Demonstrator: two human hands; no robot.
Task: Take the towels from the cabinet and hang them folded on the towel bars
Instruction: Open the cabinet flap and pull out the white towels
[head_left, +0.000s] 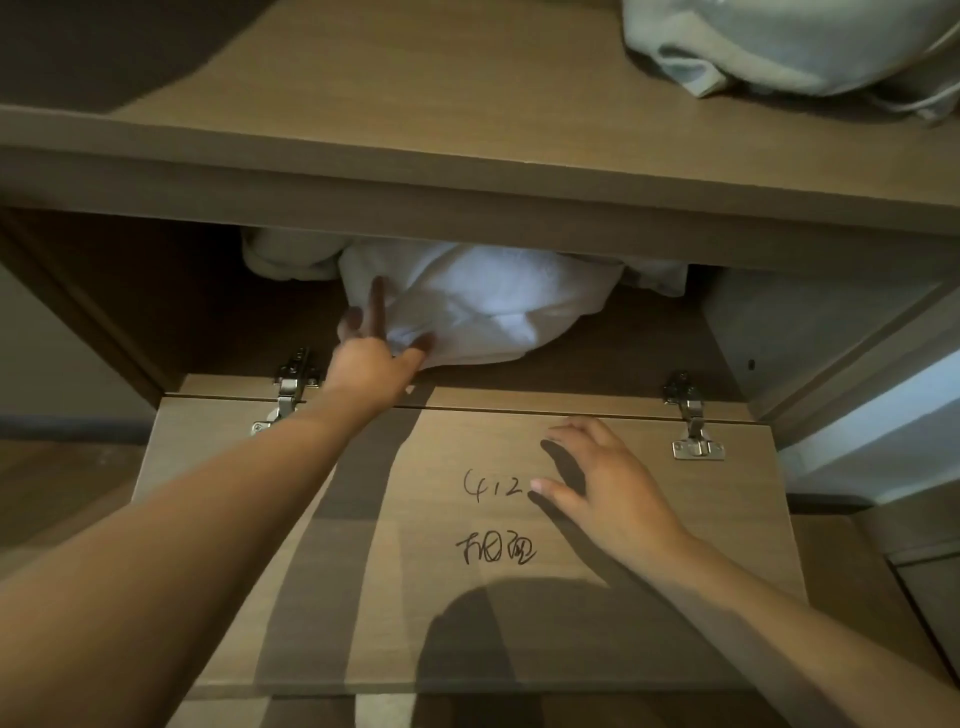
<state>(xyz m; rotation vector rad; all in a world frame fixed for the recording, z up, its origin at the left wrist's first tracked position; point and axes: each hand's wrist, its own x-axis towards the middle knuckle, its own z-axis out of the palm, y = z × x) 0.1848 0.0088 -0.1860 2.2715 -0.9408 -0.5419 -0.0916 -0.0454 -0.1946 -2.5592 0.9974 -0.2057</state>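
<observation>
White towels (483, 306) lie bunched inside the open lower compartment of a wooden cabinet (467, 228). My left hand (371, 343) reaches into the compartment and pinches the near left edge of the front towel between thumb and fingers, with one finger stretched up over the cloth. My right hand (608, 483) hovers over or rests on the drop-down cabinet door (519, 623) with its fingers spread and holds nothing. More white cloth (291, 257) sits behind at the left, partly hidden by the shelf edge. No towel bars are in view.
The door lies flat toward me on two metal hinges (293, 387) (691, 415), with handwriting on its inner face. On the shelf above, at the upper right, lies a pale grey-blue bundle of cloth (779, 47). The cabinet's side walls close the compartment left and right.
</observation>
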